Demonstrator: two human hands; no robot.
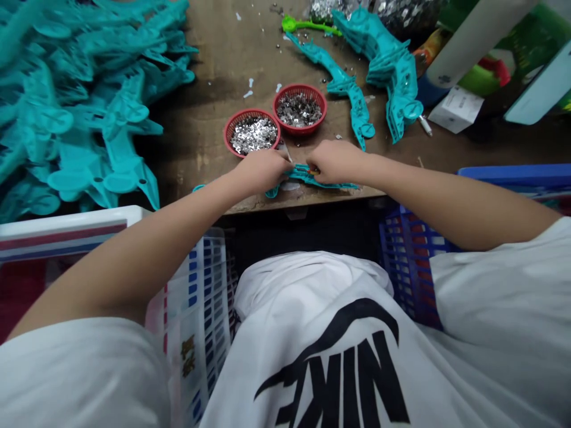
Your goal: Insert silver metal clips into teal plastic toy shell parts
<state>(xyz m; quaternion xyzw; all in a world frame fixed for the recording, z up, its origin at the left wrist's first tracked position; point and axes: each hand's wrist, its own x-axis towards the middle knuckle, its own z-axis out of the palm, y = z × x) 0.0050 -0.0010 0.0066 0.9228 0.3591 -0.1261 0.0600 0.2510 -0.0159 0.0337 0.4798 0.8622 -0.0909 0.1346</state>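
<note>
At the table's front edge lies a teal plastic part (332,182), long and ribbed, partly hidden by both hands. The fingers of my left hand (270,168) are closed on its left portion. My right hand (335,160) bends over the middle of the same part, its fingers pinched around a slim red-and-yellow piece (314,172), mostly covered, whose kind I cannot make out. Just beyond the hands stand two red baskets: the left basket (228,132) and the right basket (323,114), both holding many small shiny metal pieces (253,133).
Teal parts (75,101) are heaped at the left. More teal parts (386,62) lie back right, near a green spoon-like piece (307,25) and a small white box (457,109). Below the table edge are a white crate (214,279) and a blue crate (404,255).
</note>
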